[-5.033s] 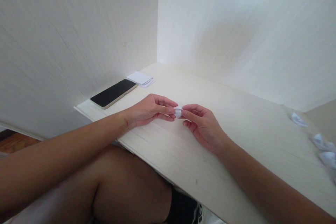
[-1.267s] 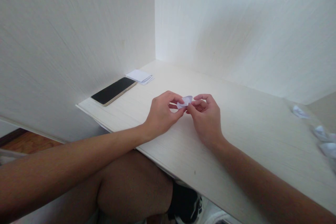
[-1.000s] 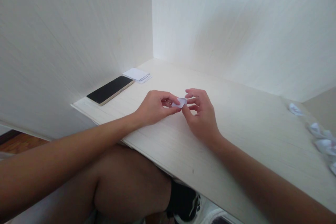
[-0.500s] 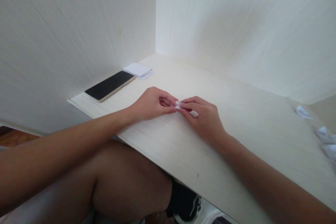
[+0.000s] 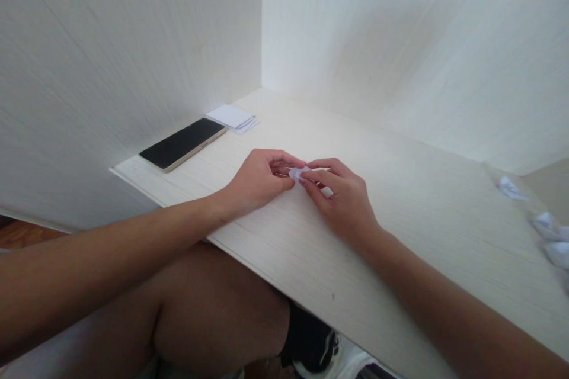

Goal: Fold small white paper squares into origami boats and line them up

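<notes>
Between my fingertips is a small piece of folded white paper (image 5: 297,173), held just over the pale desk top. My left hand (image 5: 267,174) comes from the left, its thumb and fingers closed on the paper's left side. From the right, my right hand (image 5: 340,189) pinches the same paper with thumb and fingers. The fingertips of both hands nearly meet and cover much of the paper, so its full shape is hidden.
A phone (image 5: 183,143) with a dark screen lies by the left wall panel. Behind it sits a stack of white paper sheets (image 5: 231,116). Several folded white paper pieces (image 5: 511,188) rest at the right side of the desk (image 5: 435,207). Panels rise at the left and back.
The paper has turned between my fingers and shows a wider face. My left thumb has drawn back slightly, and my fingers have shifted around the paper. The view has moved slightly.
</notes>
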Available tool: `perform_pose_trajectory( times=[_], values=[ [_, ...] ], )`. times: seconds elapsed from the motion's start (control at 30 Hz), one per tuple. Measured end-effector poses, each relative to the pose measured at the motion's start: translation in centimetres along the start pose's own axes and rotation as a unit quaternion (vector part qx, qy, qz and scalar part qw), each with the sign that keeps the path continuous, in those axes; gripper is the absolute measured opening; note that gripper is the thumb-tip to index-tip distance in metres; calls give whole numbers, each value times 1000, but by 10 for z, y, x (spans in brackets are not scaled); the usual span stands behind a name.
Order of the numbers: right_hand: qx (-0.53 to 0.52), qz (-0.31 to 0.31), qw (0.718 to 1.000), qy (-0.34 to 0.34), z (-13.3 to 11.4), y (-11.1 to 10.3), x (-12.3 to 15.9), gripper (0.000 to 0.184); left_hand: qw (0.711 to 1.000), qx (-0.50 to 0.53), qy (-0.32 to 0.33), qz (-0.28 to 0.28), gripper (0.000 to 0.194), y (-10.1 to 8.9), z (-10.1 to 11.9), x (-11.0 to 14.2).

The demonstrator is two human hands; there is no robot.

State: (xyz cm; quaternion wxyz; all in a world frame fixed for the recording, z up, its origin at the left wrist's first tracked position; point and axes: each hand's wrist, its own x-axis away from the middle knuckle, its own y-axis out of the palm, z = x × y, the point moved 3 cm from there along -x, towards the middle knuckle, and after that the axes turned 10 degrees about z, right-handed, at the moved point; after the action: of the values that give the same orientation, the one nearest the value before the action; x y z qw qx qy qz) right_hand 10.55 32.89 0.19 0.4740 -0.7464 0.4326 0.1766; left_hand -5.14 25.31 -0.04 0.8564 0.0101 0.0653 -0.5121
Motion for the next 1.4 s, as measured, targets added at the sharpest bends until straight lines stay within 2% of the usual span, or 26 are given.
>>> perform_pose_trajectory(
  times=[0.2, 0.33, 0.43, 0.5, 0.6, 0.8, 0.93, 1.0, 1.07, 1.13, 1.23, 1.3, 1.4],
  values=[
    [-7, 16, 999, 30, -2, 0, -1, 16, 1000, -17, 14, 14, 33, 5, 3, 3],
    [-26, 28, 997, 70, -1, 0, -2, 15, 999, -28, 29, 21, 27, 6, 4, 4],
    [-28, 33, 992, 116, 4, -1, -3, 17, 998, -48, 29, 8, 17, 3, 1, 2],
    [-27, 30, 986, 161, 9, -2, -4, 19, 997, -66, 34, -23, 17, 0, -2, -1],
    [-43, 2, 975, 220, 15, -1, -5, 22, 991, -106, 52, -63, 20, -7, -4, -6],
    [-69, -39, 960, 269, 18, -2, -9, 23, 978, -171, 92, -70, 18, -12, -3, -9],
    [-164, -86, 938, 293, 22, -2, -10, 22, 966, -205, 142, -74, 14, -15, -4, -11],
    [-228, -107, 928, 274, 23, -1, -8, 20, 963, -206, 153, -81, 15, -18, -5, -13],
    [-255, -109, 932, 234, 23, 1, -6, 17, 961, -207, 163, -87, 16, -21, -6, -15],
    [-222, -95, 955, 169, 20, 2, -4, 14, 953, -219, 188, -88, 16, -22, -5, -15],
    [-112, -60, 991, 40, 14, 1, -3, 12, 938, -241, 236, -87, 13, -20, -3, -14],
    [-63, -41, 997, -22, 11, 0, -4, 14, 930, -250, 255, -85, 11, -19, -2, -13],
    [-41, -33, 997, -53, 11, -1, -5, 13, 922, -267, 268, -81, 9, -18, -1, -13]
  ],
)
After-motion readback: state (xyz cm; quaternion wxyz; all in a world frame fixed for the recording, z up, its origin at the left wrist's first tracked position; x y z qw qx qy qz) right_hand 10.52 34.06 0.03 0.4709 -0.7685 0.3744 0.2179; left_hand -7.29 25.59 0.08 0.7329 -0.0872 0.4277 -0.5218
